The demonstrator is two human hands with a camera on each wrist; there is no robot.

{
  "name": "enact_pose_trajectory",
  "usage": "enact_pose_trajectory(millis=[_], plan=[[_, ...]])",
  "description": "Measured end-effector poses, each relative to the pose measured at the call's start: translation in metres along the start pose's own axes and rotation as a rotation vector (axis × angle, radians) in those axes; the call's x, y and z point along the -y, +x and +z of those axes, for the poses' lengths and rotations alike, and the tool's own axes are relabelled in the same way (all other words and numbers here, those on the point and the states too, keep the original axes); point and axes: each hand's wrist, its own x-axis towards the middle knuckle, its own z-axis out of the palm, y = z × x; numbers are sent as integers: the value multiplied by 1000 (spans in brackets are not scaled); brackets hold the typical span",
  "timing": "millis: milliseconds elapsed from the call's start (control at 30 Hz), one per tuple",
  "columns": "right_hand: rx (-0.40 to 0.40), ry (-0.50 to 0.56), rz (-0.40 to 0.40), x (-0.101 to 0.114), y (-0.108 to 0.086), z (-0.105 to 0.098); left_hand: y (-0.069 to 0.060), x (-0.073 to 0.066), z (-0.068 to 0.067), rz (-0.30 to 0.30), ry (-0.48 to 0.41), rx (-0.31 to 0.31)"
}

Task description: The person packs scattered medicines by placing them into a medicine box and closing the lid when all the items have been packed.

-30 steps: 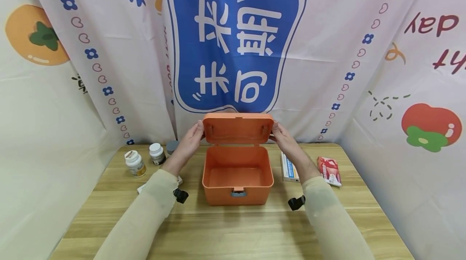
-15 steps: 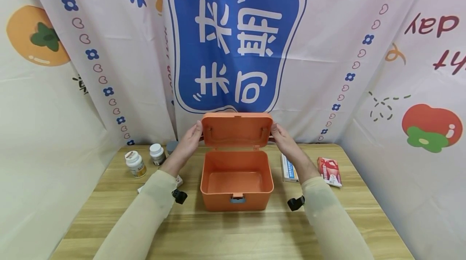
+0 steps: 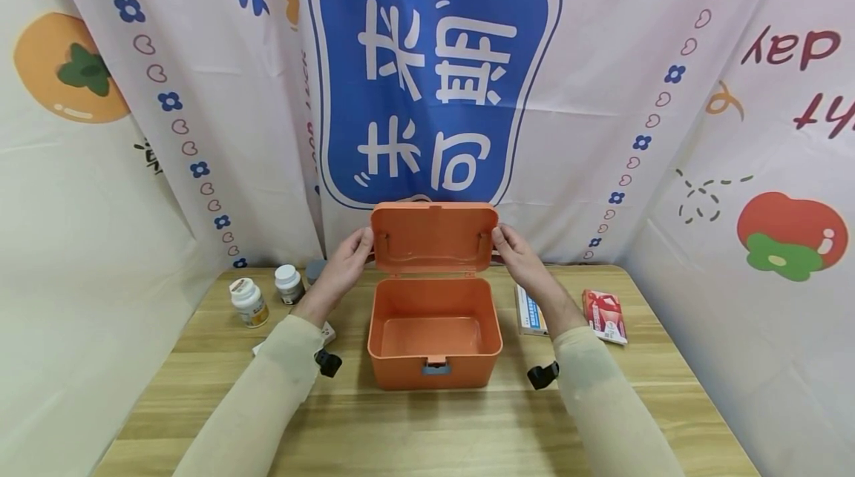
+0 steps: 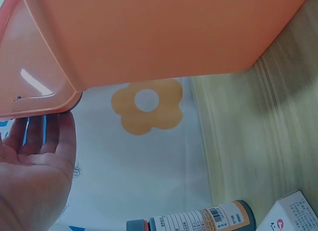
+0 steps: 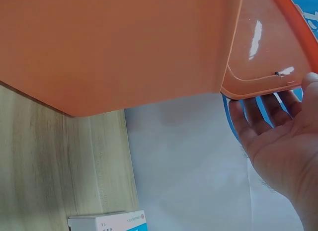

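An orange storage box [image 3: 436, 373] with a blue-grey front latch [image 3: 437, 369] stands on the table, its lid [image 3: 434, 239] raised at the back. I see nothing inside it. My left hand [image 3: 344, 267] holds the lid's left edge, the fingers behind it, as the left wrist view also shows. At the opposite edge my right hand [image 3: 523, 263] grips the lid; in the right wrist view the thumb lies at the front rim and the fingers [image 5: 256, 119] reach behind. The ends of several fingers are hidden by the lid.
Two white-capped bottles [image 3: 248, 303] and a grey-capped bottle [image 4: 198, 221] stand at the left, near a white carton [image 4: 293, 217] partly under my left arm. Right of the box are a white-blue carton [image 3: 530, 311] and a red packet [image 3: 604, 314]. A printed cloth [image 3: 574, 150] hangs behind.
The box has shifted slightly toward me. Its lid has tipped a little farther back, with both hands still at its edges. The bottles and cartons stay where they were.
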Motion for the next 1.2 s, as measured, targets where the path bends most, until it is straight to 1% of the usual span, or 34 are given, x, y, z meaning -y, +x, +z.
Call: enact_pose_trajectory(millis=[133,367,433,533,700,800,1000,1100,1200], plan=[[-3,17,2,-2,2,0,1,5,0,25,16,-3],[5,33,-16,-4,1,1,-1,7,1,-6,69,-2],[8,33,-22,-6,1,1,-1,8,2,-2,79,-1],[9,21,-35,-9,2,2,-1,11,1,20,101,-7],[5,22,-41,-13,2,2,0,16,2,52,103,-11],[-1,24,-38,-14,3,3,1,19,3,58,102,-9],[-3,13,-64,-17,3,4,2,21,4,59,124,-10],[0,4,-75,-18,3,5,2,21,4,61,120,-9],[1,-4,-78,-19,3,5,1,23,3,83,128,-10]])
